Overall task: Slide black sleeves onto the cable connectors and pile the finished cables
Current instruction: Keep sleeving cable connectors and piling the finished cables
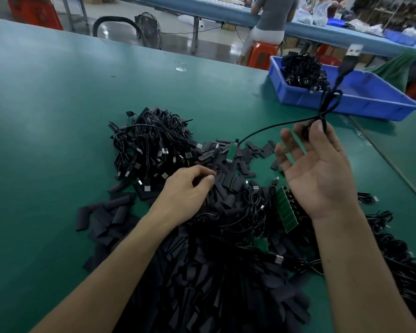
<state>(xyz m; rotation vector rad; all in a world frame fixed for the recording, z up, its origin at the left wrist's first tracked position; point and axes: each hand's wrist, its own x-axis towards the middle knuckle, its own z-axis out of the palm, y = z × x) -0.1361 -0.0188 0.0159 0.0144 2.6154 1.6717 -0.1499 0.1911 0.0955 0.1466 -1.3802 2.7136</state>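
My right hand [317,169] is raised, palm up, pinching a black cable [327,104] between thumb and forefinger. Its USB plug [354,50] sticks up above the hand. At the cable's other end a small green board [231,152] hangs low over the sleeves. My left hand [187,191] lies among loose flat black sleeves [228,181], its fingertips curled and pinching at one. A pile of black cables [151,145] with USB plugs sits beyond my left hand. A thick heap of sleeves [214,284] fills the space between my forearms.
A blue bin [370,102] with bundled cables stands at the far right of the green table [58,116]. A strip of green boards [286,210] and more cables [394,248] lie near my right wrist. A person sits on an orange stool [262,54] at another bench behind.
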